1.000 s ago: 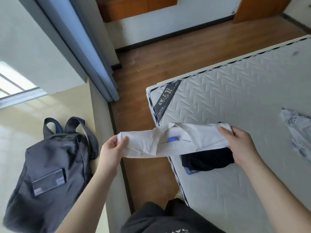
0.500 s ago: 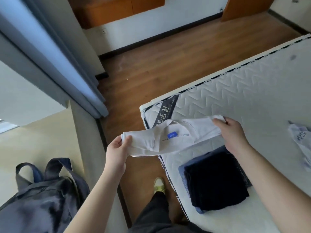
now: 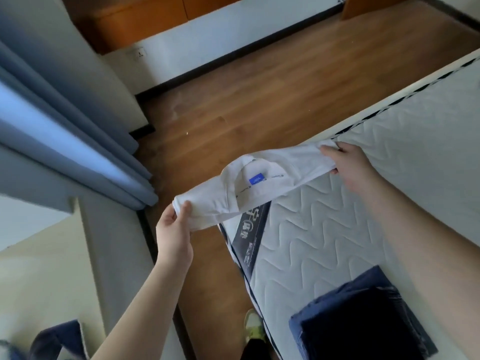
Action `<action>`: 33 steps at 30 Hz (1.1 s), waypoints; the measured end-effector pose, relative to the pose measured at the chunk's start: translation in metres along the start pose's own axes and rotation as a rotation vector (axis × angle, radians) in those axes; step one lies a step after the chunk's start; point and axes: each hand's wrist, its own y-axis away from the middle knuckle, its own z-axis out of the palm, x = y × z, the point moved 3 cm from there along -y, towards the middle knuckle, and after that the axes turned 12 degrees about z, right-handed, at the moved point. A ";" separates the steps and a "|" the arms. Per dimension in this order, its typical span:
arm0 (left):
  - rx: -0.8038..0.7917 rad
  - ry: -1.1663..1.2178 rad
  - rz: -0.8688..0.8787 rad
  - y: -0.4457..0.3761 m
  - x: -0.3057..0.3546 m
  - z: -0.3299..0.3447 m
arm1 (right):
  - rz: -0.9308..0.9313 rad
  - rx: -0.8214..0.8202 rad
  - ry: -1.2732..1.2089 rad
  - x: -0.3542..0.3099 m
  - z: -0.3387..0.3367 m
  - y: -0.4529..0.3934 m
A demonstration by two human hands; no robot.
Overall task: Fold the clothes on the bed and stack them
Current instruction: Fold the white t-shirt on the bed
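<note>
The left hand (image 3: 173,231) grips one end of a folded white shirt (image 3: 253,181), thumb on top and fingers curled under the cloth. The right hand (image 3: 350,166) grips the opposite end, fingers wrapped round the fold at the far corner. Both hands hold the shirt stretched between them as a long band, raised over the corner of the mattress (image 3: 337,229), with the left end out past the mattress edge above the wooden floor (image 3: 246,100). The collar faces up, and a small blue label (image 3: 255,178) shows inside the neckline.

On the mattress, near the lower right of the view, sits a stack of 2 folded dark garments (image 3: 363,323) (a black piece on top of a navy one), well apart from the shirt. A dark printed strip (image 3: 250,237) runs along the mattress corner beneath the shirt.

A shoe (image 3: 253,326) stands on the floor just beside the mattress edge. Blue curtains (image 3: 65,131) hang at the left. A dark bag strap (image 3: 55,341) is partly visible at the bottom left. Orange-brown cabinets (image 3: 145,19) line the far wall.
</note>
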 end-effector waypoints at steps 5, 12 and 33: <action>0.077 -0.002 -0.321 -0.006 -0.097 0.024 | 0.129 -0.002 0.109 0.071 -0.003 -0.072; 0.082 -0.093 -0.513 0.036 -0.222 0.023 | 0.303 0.061 0.184 0.222 -0.016 -0.104; -0.166 -0.603 -0.514 0.150 -0.336 0.016 | 0.192 0.148 0.769 0.349 -0.096 -0.078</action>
